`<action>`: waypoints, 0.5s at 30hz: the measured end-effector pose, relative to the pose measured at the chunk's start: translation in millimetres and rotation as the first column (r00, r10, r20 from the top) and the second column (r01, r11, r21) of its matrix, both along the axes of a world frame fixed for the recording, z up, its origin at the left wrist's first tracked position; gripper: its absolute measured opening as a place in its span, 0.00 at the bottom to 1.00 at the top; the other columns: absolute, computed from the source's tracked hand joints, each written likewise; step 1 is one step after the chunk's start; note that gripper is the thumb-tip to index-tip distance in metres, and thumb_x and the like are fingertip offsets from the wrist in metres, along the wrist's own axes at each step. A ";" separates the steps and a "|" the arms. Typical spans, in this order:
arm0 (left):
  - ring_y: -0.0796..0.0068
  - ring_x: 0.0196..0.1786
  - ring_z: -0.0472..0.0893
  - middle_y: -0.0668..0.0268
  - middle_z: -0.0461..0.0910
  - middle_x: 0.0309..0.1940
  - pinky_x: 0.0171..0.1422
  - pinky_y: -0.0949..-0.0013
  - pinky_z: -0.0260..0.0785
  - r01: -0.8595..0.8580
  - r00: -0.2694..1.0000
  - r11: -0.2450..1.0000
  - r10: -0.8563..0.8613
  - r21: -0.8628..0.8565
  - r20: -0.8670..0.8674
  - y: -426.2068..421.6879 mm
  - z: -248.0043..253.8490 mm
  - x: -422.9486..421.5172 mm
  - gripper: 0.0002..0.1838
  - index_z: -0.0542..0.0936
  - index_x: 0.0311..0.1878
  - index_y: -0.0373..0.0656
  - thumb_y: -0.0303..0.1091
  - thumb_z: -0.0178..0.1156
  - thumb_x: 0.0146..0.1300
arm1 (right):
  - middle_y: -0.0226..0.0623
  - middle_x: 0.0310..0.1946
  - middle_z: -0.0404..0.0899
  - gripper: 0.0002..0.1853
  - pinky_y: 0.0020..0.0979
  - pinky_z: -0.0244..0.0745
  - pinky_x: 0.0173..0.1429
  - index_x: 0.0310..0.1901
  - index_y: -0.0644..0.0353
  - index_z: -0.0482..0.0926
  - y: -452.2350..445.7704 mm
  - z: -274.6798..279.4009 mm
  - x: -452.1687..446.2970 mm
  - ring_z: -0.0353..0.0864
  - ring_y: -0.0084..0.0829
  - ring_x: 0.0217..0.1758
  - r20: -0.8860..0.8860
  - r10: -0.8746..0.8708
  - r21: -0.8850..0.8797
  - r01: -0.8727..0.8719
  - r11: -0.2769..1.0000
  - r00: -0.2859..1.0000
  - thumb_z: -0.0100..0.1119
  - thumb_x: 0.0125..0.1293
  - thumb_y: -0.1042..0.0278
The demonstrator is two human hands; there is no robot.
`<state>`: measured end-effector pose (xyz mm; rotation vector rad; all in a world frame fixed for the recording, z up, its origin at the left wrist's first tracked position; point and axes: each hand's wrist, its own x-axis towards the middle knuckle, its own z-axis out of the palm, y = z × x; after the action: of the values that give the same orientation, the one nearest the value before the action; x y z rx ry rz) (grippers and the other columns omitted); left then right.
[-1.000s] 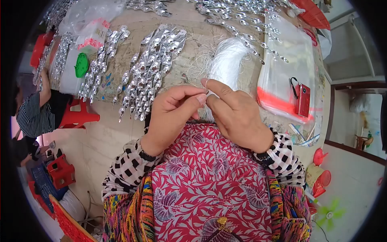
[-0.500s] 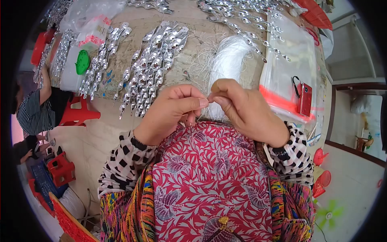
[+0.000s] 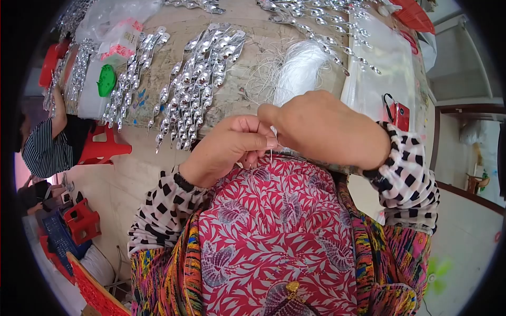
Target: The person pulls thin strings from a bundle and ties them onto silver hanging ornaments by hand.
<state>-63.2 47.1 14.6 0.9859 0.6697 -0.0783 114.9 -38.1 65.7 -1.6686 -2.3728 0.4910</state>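
Note:
My left hand [image 3: 229, 145] is closed in a pinch on a thin white string [image 3: 271, 156], with a short end hanging below the fingertips. Close against it, my right hand [image 3: 327, 129] is turned over with its back towards me. Its fingers are curled and its fingertips are hidden, but the strand runs in under them. Both hands are just above the apron [image 3: 274, 210] at the table's near edge. Beyond them lies a loose bundle of white string [image 3: 300, 68], partly behind my right hand. Twisted silver strips [image 3: 195, 87] lie to the left of the bundle.
More silver strips [image 3: 316, 18] lie at the back. Clear plastic bags [image 3: 377, 68] and a red phone-like device [image 3: 401, 117] are on the right. A green piece [image 3: 106, 80] and a box [image 3: 120, 39] lie left. A co-worker's striped sleeve [image 3: 45, 145] shows beside a red stool [image 3: 103, 145].
My right hand has rolled over and shifted up, its back now facing me, and its forearm has swung outward. The left hand keeps its pinch almost in place. The string end now shows below it.

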 end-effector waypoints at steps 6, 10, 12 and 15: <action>0.86 0.29 0.75 0.70 0.79 0.28 0.35 0.81 0.66 -0.098 0.979 0.933 0.029 0.347 0.201 -9.8 6.4 -4.9 0.03 0.80 0.37 0.37 0.25 0.59 0.63 | 0.34 0.29 0.84 0.18 0.31 0.70 0.30 0.46 0.59 0.71 7.6 -17.8 15.1 0.80 0.25 0.28 -0.625 -0.185 -0.421 -0.128 0.898 0.759 0.67 0.55 0.73; 0.86 0.32 0.76 0.70 0.80 0.29 0.37 0.81 0.67 -0.217 0.960 0.889 0.119 0.403 0.254 -13.9 1.7 -7.0 0.03 0.79 0.37 0.35 0.24 0.58 0.63 | 0.27 0.30 0.80 0.16 0.19 0.66 0.31 0.46 0.58 0.69 -1.5 -24.6 3.4 0.72 0.13 0.28 -0.677 -0.611 -0.697 -0.089 0.712 0.411 0.64 0.59 0.76; 0.87 0.31 0.75 0.72 0.79 0.29 0.35 0.81 0.66 -0.233 0.964 0.777 0.104 0.585 0.247 -15.3 -1.4 -6.5 0.03 0.79 0.36 0.35 0.24 0.58 0.63 | 0.27 0.30 0.79 0.16 0.16 0.65 0.31 0.47 0.58 0.69 -6.8 -38.2 -1.1 0.71 0.13 0.28 -0.743 -0.603 -0.649 -0.094 0.755 0.292 0.63 0.59 0.78; 0.88 0.29 0.73 0.74 0.77 0.27 0.33 0.80 0.65 -0.247 0.968 0.775 0.165 0.582 0.191 -16.0 -1.5 -6.0 0.03 0.79 0.36 0.36 0.25 0.59 0.63 | 0.28 0.31 0.76 0.17 0.17 0.65 0.30 0.47 0.59 0.68 -12.7 -43.1 -8.9 0.72 0.13 0.30 -0.810 -0.483 -0.460 0.151 0.875 0.332 0.61 0.59 0.81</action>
<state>-69.2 31.1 13.2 1.5110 0.6926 0.4213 106.1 -50.8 22.7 -1.3184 -1.1116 1.3346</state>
